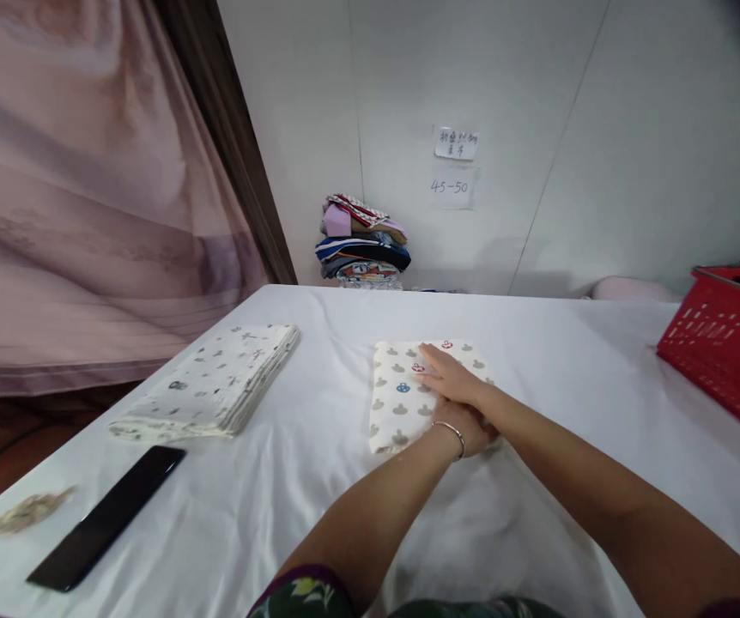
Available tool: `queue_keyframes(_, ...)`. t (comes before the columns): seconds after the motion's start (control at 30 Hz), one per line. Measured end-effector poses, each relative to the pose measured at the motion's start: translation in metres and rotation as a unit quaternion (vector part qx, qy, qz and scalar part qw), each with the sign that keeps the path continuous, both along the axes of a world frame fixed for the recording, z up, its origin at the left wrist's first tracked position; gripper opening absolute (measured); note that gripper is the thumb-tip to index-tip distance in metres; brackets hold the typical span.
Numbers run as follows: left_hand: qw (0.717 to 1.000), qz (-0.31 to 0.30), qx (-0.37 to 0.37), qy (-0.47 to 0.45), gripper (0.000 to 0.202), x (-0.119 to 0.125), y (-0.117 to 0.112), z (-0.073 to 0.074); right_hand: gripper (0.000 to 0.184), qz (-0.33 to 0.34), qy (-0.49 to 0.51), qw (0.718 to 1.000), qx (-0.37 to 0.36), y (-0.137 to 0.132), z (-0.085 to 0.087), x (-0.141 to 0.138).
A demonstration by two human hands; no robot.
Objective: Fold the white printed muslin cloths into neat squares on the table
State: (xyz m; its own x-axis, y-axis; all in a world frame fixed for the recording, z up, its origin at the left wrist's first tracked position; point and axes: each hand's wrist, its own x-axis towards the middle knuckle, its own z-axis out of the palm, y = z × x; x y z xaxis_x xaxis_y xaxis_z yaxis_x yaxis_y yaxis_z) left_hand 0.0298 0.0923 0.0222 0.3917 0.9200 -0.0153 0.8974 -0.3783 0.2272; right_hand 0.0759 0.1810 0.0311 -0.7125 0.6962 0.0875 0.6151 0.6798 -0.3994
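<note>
A folded white cloth [388, 421] printed with grey mushroom-like shapes, a blue one and red ones lies flat near the middle of the table. My right hand [452, 375] rests on top of it, fingers stretched out and spread toward the far left. Just below and partly under it, my left hand [465, 422], with a silver bracelet at the wrist, touches the cloth's right near part. My right hand and forearm cover most of the left fingers, so their grip is unclear.
White fabric covers the table [318, 481]. At the left lie another folded patterned cloth [215, 378], a black flat slab [109, 515] and a small beige bundle [28, 512]. A red basket [718, 343] stands at the right. Behind the table is a pile of folded textiles [363, 245].
</note>
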Motion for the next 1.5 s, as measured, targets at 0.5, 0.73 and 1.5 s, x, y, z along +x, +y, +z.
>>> queue_keyframes(0.5, 0.998, -0.026, 0.021, -0.048, 0.042, -0.021, -0.016, 0.005, 0.062, -0.105, -0.098, 0.989, 0.027, 0.018, -0.026, 0.013)
queue_keyframes(0.73, 0.971, 0.238, 0.007, 0.013, 0.055, -0.091, 0.033, 0.021, 0.063, -0.137, -0.105, 0.982, 0.073, 0.013, -0.031, 0.013)
queue_keyframes(1.5, 0.974, 0.218, -0.045, 0.040, 0.074, -0.081, 0.018, 0.001, 0.071, -0.275, -0.081, 0.958, 0.000, 0.029, -0.029, 0.027)
